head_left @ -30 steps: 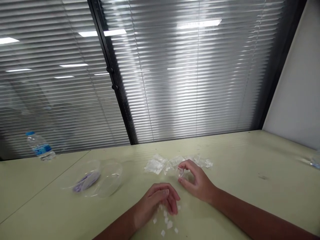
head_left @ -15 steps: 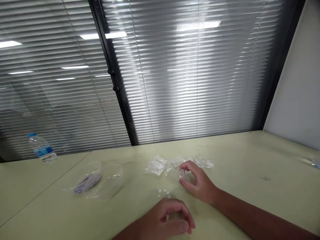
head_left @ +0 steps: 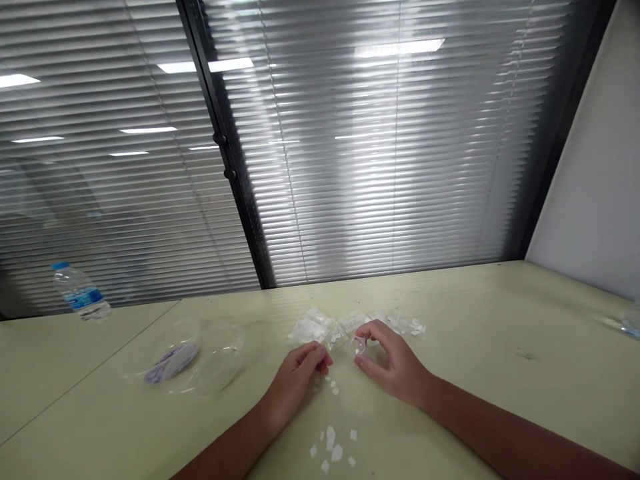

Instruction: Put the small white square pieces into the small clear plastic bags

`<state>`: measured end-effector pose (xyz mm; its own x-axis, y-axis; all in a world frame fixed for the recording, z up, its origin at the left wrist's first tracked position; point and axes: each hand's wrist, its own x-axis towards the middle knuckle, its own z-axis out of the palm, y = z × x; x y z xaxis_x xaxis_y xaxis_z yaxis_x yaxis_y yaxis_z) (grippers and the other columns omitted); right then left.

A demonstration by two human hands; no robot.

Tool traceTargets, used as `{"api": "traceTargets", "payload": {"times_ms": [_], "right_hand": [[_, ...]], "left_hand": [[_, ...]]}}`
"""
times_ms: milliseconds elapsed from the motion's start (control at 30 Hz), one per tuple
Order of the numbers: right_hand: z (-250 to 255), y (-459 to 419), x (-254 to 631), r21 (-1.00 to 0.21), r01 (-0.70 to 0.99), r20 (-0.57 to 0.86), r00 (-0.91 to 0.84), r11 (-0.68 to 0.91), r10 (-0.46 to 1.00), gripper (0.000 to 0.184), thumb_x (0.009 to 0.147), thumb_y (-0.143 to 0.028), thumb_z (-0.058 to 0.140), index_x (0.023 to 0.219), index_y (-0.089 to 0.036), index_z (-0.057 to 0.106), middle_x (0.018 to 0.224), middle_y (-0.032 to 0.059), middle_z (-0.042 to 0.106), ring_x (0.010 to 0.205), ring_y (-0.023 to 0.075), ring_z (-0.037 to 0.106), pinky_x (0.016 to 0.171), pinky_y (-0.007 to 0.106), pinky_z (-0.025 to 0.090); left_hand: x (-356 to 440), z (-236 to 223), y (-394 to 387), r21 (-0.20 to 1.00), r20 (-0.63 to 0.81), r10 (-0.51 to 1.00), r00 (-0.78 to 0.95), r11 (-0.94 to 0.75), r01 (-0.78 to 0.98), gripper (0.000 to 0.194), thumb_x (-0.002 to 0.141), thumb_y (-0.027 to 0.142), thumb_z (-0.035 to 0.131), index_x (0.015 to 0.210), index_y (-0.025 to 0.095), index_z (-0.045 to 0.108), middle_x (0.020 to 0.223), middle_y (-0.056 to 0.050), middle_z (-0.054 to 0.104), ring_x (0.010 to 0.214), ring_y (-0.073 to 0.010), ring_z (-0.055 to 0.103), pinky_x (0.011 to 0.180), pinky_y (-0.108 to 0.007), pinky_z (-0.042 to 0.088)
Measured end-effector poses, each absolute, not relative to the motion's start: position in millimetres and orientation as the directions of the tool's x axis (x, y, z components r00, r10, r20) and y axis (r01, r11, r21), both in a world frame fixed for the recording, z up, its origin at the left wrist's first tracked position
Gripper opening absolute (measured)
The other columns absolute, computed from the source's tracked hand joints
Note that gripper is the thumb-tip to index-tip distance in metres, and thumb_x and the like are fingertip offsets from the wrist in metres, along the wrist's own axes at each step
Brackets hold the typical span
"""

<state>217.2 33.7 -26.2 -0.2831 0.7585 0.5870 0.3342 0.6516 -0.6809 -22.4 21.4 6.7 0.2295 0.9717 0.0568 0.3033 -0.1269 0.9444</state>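
Note:
My right hand (head_left: 395,363) rests on the pale green table (head_left: 500,347), thumb and fingers pinched on a small clear plastic piece (head_left: 360,345). My left hand (head_left: 297,380) lies just left of it, fingers curled and fingertips close together near a few tiny white bits (head_left: 331,385); whether it holds one I cannot make out. Behind both hands lies a heap of small clear packets (head_left: 320,327) with white contents. Several small white scraps (head_left: 334,450) lie on the table nearer to me, between my forearms.
A clear plastic container (head_left: 195,353) with something purple (head_left: 173,360) inside lies at the left. A water bottle (head_left: 77,293) stands by the blinds at far left. Another clear item (head_left: 627,323) sits at the right edge. A table seam runs diagonally at left.
My left hand, drawn back toward me half a second ago, has moved forward again to the packets, uncovering the white scraps near me. My right hand has stayed in place.

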Motion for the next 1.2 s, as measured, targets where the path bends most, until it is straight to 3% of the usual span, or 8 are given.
{"api": "traceTargets", "payload": {"times_ms": [267, 400, 500, 567, 733, 867, 1033, 1200], "right_hand": [[-29.9, 36.5, 218.0, -0.669, 0.342, 0.590, -0.295, 0.659, 0.752, 0.025, 0.087, -0.027, 0.072, 0.111, -0.025, 0.062, 0.103, 0.0033, 0.067, 0.097, 0.0221, 0.063, 0.090, 0.036, 0.050], [-30.9, 36.5, 218.2, -0.673, 0.355, 0.576, -0.298, 0.649, 0.761, 0.024, 0.089, -0.029, 0.071, 0.111, -0.025, 0.063, 0.104, 0.0033, 0.067, 0.098, 0.0219, 0.063, 0.090, 0.036, 0.050], [-31.9, 36.4, 217.9, -0.674, 0.361, 0.574, -0.294, 0.645, 0.764, 0.024, 0.089, -0.029, 0.071, 0.112, -0.025, 0.062, 0.104, 0.0033, 0.067, 0.098, 0.0218, 0.063, 0.090, 0.036, 0.049], [-32.4, 36.2, 217.8, -0.669, 0.365, 0.578, -0.292, 0.648, 0.762, 0.025, 0.089, -0.028, 0.071, 0.112, -0.025, 0.062, 0.104, 0.0033, 0.067, 0.098, 0.0217, 0.063, 0.090, 0.036, 0.049], [-30.7, 35.5, 218.6, -0.658, 0.363, 0.588, -0.300, 0.660, 0.751, 0.024, 0.089, -0.028, 0.070, 0.112, -0.025, 0.061, 0.104, 0.0035, 0.067, 0.098, 0.0221, 0.063, 0.091, 0.037, 0.050], [-29.3, 35.7, 219.5, -0.652, 0.366, 0.590, -0.306, 0.664, 0.747, 0.025, 0.089, -0.030, 0.071, 0.112, -0.026, 0.061, 0.104, 0.0033, 0.067, 0.098, 0.0222, 0.063, 0.091, 0.038, 0.050], [-30.2, 35.8, 220.2, -0.656, 0.368, 0.583, -0.307, 0.659, 0.752, 0.026, 0.089, -0.029, 0.071, 0.112, -0.026, 0.062, 0.105, 0.0035, 0.068, 0.098, 0.0223, 0.063, 0.091, 0.038, 0.051], [-31.5, 35.8, 220.7, -0.660, 0.379, 0.568, -0.312, 0.649, 0.761, 0.026, 0.089, -0.032, 0.072, 0.113, -0.026, 0.062, 0.106, 0.0036, 0.068, 0.099, 0.0227, 0.064, 0.092, 0.038, 0.051]], "left_hand": [[-10.7, 21.4, -9.8, 0.980, -0.091, 0.777, 0.622, -0.041, 0.194, 0.036, 0.100, 0.045, 0.058, 0.095, 0.015, 0.077, 0.101, -0.008, 0.075, 0.101, -0.0236, 0.064, 0.098, -0.033, 0.043], [-14.4, 8.1, 1.0, 0.989, -0.086, 0.768, 0.635, 0.144, -0.041, 0.040, 0.098, 0.050, 0.063, 0.095, 0.012, 0.076, 0.094, -0.011, 0.073, 0.096, -0.0262, 0.069, 0.097, -0.039, 0.047], [-17.7, -0.9, 10.3, 0.967, -0.007, 0.808, 0.589, 0.156, -0.203, 0.037, 0.096, 0.047, 0.066, 0.094, 0.012, 0.076, 0.093, -0.009, 0.070, 0.094, -0.0239, 0.067, 0.097, -0.038, 0.048], [-18.4, 1.8, 8.4, 0.979, 0.006, 0.809, 0.588, 0.115, -0.168, 0.033, 0.096, 0.045, 0.066, 0.096, 0.013, 0.076, 0.096, -0.009, 0.071, 0.098, -0.0233, 0.066, 0.098, -0.035, 0.046], [-13.1, 21.9, -17.8, 0.992, -0.078, 0.698, 0.712, -0.018, 0.127, 0.030, 0.096, 0.044, 0.067, 0.098, 0.016, 0.077, 0.100, -0.008, 0.075, 0.097, -0.0220, 0.066, 0.092, -0.031, 0.046], [-10.0, 21.4, -28.6, 0.994, -0.100, 0.633, 0.767, 0.028, 0.107, 0.035, 0.093, 0.047, 0.068, 0.103, 0.015, 0.078, 0.093, -0.009, 0.075, 0.088, -0.0214, 0.066, 0.084, -0.030, 0.047], [-12.3, 10.3, -25.7, 0.991, -0.118, 0.684, 0.720, 0.031, 0.132, 0.034, 0.091, 0.046, 0.068, 0.099, 0.014, 0.079, 0.069, -0.003, 0.064, 0.068, -0.0166, 0.056, 0.070, -0.027, 0.043], [-12.8, 2.2, -21.9, 0.996, -0.085, 0.708, 0.701, 0.050, 0.070, 0.035, 0.089, 0.044, 0.066, 0.096, 0.012, 0.078, 0.067, -0.005, 0.065, 0.064, -0.0158, 0.055, 0.065, -0.026, 0.040]]}}
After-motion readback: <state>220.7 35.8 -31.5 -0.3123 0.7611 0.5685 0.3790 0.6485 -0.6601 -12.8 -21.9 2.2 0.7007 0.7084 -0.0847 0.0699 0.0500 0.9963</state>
